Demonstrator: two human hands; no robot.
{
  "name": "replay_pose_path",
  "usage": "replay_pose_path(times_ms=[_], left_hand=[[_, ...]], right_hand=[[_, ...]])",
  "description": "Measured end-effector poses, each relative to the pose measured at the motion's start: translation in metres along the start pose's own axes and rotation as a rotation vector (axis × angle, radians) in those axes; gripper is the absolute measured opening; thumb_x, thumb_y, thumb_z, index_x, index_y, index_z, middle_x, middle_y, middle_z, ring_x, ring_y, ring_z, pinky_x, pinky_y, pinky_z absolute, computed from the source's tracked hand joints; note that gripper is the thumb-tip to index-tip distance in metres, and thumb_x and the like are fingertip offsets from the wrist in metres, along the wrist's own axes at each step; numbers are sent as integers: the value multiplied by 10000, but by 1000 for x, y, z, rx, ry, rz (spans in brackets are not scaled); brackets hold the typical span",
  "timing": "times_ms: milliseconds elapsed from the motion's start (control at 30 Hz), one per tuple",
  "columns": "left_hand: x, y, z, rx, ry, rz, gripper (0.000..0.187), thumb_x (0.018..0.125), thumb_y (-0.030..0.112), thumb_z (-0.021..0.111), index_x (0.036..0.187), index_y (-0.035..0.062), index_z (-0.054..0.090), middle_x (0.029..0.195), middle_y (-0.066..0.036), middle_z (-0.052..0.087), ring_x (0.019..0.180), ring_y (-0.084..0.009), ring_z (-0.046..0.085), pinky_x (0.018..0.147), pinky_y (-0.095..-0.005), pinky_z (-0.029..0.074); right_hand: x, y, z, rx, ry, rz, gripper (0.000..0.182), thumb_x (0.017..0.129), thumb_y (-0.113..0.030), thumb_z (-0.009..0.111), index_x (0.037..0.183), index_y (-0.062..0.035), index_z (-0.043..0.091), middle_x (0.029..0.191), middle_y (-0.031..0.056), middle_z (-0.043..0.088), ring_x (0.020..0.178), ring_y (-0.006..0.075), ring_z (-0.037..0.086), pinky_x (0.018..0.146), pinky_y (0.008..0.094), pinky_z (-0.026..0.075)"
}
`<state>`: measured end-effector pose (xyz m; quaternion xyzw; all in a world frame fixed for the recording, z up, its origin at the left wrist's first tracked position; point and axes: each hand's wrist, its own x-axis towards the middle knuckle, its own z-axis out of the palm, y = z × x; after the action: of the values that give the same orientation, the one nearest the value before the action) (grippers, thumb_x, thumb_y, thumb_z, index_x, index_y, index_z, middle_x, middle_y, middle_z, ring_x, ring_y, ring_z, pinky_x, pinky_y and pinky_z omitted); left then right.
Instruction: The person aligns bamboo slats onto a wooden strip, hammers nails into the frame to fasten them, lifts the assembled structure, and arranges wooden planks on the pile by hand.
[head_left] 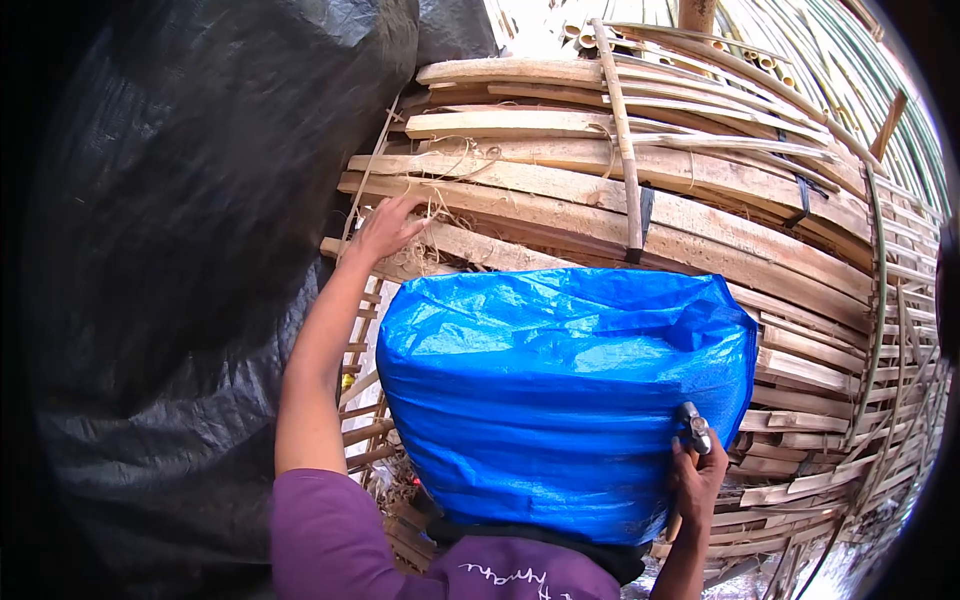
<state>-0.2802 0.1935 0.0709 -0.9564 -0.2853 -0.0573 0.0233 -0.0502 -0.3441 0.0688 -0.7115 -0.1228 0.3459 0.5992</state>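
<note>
My left hand reaches to the left ends of the stacked wooden planks, its fingers apart beside a tangle of thin, pale fibres. In my right hand is a hammer, gripped just below its shiny metal head, with a bit of wooden handle showing under the fist. A bulging blue plastic sheet spreads in front of my body from the waist. It hides the middle of the stack, and the hammer head overlaps its right side.
A large black plastic sheet hangs on the left. An upright wooden strip crosses the planks, near black bands. Split bamboo slats curve along the right, and bamboo poles lie at the back.
</note>
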Motion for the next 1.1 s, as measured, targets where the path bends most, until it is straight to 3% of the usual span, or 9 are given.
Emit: replay_pose_path(times_ms=[133,167,233,333,367,467,533,800,1100], left_hand=[[26,24,16,-183,-42,88,308,858,231,654,1134,97,635,1131,-105,625,1034,-300,608,858,-410,496],[31,31,21,-81,-95,243,329,837,202,655,1157,131,632,1148,-72,623,1029,-272,615,842,-393,511],[33,40,27,151,-141,491,451,794,104,620,1227,229,598,1197,16,605,1008,-198,631,794,-340,546],[38,45,24,295,-363,492,495,814,53,568,1267,254,558,1233,30,588,993,-192,633,768,-333,551],[38,38,30,288,-276,483,484,833,49,529,1269,256,545,1170,26,603,961,-203,645,726,-345,553],[42,37,28,353,-353,449,387,857,77,502,1206,224,578,1086,10,611,927,-213,656,703,-354,552],[45,37,29,378,-322,448,272,913,120,443,1099,225,612,1046,20,624,900,-215,676,704,-366,564],[56,17,56,442,-325,490,143,879,126,500,897,92,638,865,-90,672,876,-263,686,673,-397,578],[42,14,56,189,-171,341,115,877,86,502,877,82,617,862,-117,666,861,-305,685,704,-417,586]], right_hand=[[-2,-5,0,-7,19,13,97,864,-55,675,903,-55,587,672,-86,481,578,-4,391,485,197,292],[-1,2,-2,-9,24,13,97,864,-55,675,903,-55,587,672,-86,481,578,-4,391,485,197,292],[2,16,-6,-54,-7,-61,220,879,-47,657,1085,-43,581,636,-60,500,450,14,422,393,187,311],[0,18,-4,-40,5,-56,220,879,-45,656,1084,-41,577,617,-64,486,439,16,418,389,187,312],[1,17,-3,-39,4,-57,220,879,-45,656,1084,-41,577,617,-64,486,439,16,418,389,187,312],[-1,9,-1,-29,7,-45,215,879,-41,652,1079,-40,573,605,-66,474,435,16,414,386,187,313],[-3,-6,7,9,47,18,94,862,-32,669,892,-52,583,595,-107,417,520,-12,354,449,195,267],[-3,-5,6,15,37,4,95,855,-30,669,888,-53,582,605,-106,427,518,-12,347,450,193,258],[-1,-1,2,-15,25,5,92,863,-32,670,897,-54,587,653,-99,467,551,-12,369,472,192,267]])
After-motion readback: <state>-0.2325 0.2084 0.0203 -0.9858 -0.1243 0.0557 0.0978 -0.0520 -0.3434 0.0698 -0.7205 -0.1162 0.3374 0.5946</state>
